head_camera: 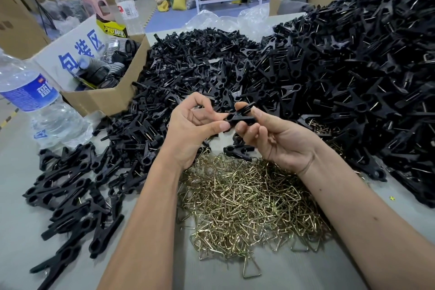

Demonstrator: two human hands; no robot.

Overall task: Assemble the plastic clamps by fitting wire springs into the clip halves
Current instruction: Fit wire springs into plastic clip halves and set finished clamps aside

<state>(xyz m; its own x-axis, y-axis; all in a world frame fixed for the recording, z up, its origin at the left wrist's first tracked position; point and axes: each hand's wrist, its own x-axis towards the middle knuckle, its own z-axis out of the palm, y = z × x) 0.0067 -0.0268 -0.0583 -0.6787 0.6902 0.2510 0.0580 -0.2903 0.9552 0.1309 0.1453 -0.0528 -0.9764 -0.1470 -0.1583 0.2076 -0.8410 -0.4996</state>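
Note:
Both hands meet above the table's middle on one black plastic clamp [241, 118]. My left hand [195, 127] pinches its left end between thumb and curled fingers. My right hand [273, 134] grips its right end, thumb on top and fingers curled under. Whether a wire spring sits in it is hidden by my fingers. A heap of brass-coloured wire springs [247, 198] lies just below my wrists. Loose black clip halves [200, 66] are piled behind my hands.
Black clamps lie in a pile at the left [70, 193] and in a tall heap at the right [376, 73]. A cardboard box [103, 96] with a white sign stands at the back left. A water bottle [30, 92] stands at the left edge, another [126, 7] behind the box.

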